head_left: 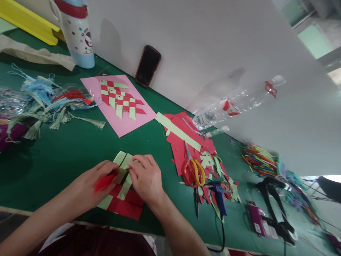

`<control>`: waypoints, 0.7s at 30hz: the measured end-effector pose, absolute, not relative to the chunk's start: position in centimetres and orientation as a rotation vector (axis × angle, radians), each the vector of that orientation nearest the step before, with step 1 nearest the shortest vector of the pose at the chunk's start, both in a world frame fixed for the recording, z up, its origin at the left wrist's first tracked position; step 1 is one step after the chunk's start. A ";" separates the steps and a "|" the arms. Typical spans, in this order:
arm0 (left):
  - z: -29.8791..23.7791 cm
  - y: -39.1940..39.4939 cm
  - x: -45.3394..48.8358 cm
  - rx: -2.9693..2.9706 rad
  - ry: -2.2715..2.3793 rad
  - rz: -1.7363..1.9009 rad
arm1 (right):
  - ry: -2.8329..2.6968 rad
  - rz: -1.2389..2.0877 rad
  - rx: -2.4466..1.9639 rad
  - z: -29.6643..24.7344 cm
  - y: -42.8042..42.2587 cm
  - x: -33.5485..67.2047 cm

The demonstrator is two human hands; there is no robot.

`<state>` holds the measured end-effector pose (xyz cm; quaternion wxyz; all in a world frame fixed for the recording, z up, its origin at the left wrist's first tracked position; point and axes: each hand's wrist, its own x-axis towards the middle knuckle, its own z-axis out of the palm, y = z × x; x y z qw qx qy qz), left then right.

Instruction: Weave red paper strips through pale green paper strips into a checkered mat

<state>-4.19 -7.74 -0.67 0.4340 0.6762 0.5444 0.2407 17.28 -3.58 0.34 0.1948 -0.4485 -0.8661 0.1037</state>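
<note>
Under the fingers of both hands, a woven piece of red and pale green paper strips point(121, 190) lay on a green table point(53, 167). The left hand point(93, 186) had its fingers point(108, 170) pinched close on a red paper strip point(105, 182), and the right hand point(145, 176) had its fingers point(141, 163) spread a little, pressing down on the weave. Past the right fingers, scissors with red and yellow handles point(193, 172) lay on red paper scraps point(183, 142), and above the fingers sat a pink sheet point(106, 121) with another woven paper piece point(119, 99).
</note>
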 end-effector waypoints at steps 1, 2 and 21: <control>-0.8 -7.7 -4.2 1.690 1.363 0.603 | -2.404 0.291 -1.207 0.4 -4.0 17.5; -1.0 -7.7 -4.3 1.693 1.378 0.596 | -2.386 0.300 -1.163 0.5 -4.5 17.7; -2.0 -7.3 -4.9 1.720 1.446 0.550 | -2.580 0.297 -0.900 0.8 -9.9 18.8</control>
